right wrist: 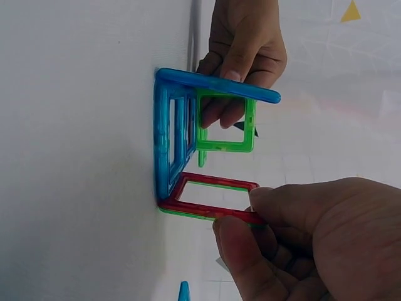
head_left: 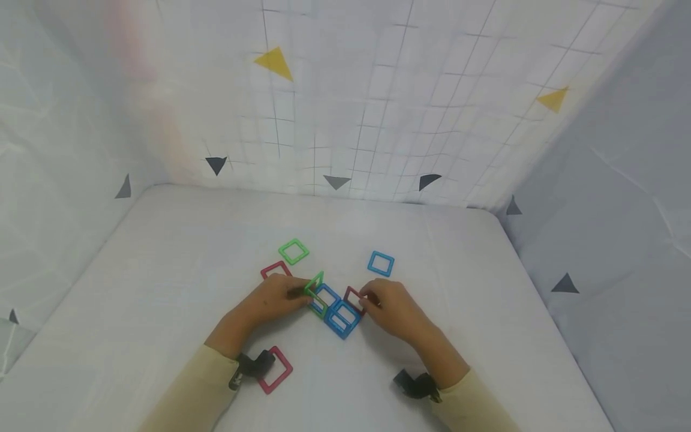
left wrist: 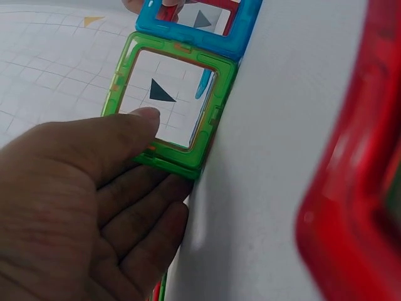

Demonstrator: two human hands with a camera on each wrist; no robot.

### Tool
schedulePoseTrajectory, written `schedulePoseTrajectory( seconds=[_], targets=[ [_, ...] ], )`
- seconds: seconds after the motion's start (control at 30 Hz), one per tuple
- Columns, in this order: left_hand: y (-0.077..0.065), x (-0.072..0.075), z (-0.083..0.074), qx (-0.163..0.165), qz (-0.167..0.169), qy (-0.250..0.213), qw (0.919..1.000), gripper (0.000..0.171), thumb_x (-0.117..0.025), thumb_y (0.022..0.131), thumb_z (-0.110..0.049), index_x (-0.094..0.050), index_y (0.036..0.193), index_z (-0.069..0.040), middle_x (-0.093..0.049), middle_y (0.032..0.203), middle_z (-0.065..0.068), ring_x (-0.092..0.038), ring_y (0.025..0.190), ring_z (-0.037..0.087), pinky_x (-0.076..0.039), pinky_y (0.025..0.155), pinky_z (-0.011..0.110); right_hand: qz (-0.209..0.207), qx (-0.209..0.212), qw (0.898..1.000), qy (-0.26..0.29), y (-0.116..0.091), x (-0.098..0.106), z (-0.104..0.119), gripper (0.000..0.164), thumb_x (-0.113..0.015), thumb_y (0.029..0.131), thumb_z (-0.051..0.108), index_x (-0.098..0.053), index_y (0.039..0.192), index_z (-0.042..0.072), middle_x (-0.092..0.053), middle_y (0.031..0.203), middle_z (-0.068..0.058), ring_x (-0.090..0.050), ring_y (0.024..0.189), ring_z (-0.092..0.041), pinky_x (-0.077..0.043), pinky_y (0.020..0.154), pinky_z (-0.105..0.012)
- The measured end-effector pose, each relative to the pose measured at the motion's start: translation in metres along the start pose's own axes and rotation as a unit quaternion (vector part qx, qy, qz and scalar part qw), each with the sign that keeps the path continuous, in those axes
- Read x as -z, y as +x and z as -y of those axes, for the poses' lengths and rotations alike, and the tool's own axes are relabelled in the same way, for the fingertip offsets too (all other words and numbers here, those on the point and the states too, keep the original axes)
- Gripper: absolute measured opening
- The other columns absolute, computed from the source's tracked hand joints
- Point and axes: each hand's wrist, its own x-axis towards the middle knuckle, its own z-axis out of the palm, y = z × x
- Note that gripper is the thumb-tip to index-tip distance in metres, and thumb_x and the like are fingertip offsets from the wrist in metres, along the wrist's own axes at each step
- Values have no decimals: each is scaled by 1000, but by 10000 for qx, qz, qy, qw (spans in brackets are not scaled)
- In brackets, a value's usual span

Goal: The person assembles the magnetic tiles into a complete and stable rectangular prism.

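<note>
My left hand (head_left: 275, 300) pinches an upright green square magnetic tile (left wrist: 182, 48), thumb on its face and fingers behind. Its edge meets an upright blue tile (right wrist: 213, 83). Another blue tile (right wrist: 165, 138) lies flat on the table, joined to that upright blue one. Across from it, my right hand (head_left: 396, 306) pinches the outer edge of a red tile (right wrist: 207, 211) between thumb and index finger. That red tile stands along the flat blue tile's edge, and green shows along its underside in the right wrist view.
Loose on the white table lie a green tile (head_left: 302, 245) and a blue tile (head_left: 384, 255) farther back. One red tile (head_left: 272, 267) is partly behind my left hand; another (head_left: 281, 381) lies under the left wrist camera (head_left: 256, 364). Marked white walls enclose the table.
</note>
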Motion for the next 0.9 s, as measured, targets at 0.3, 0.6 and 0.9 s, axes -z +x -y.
schedulePoseTrajectory(
  seconds=[0.3, 0.6, 0.9],
  targets=[
    [0, 0, -1, 32, -1, -27, 10000, 41, -75, 89, -30, -68, 128, -18, -71, 97, -17, -61, 87, 3, -55, 87, 28, -28, -6, 10000, 48, 5, -2, 1, 20, -72, 92, 23, -73, 110, 14, -65, 87, 9, -59, 81, -10, -56, 76, -28],
    [0, -1, 0, 20, -33, 16, 10000, 41, -75, 89, -29, -68, 129, -19, -71, 100, -16, -62, 91, 2, -55, 90, 30, -16, 14, 9999, 130, 11, -5, 5, 20, -71, 93, 23, -73, 111, 15, -66, 89, 9, -59, 83, -10, -56, 78, -29],
    [1, -2, 1, -50, -44, 97, 9999, 42, -75, 89, -29, -68, 129, -19, -72, 103, -14, -62, 94, 3, -55, 91, 31, 6, 127, 9997, 200, 18, -9, 4, 20, -70, 94, 22, -73, 113, 14, -66, 92, 9, -60, 86, -9, -57, 81, -29]
  ],
)
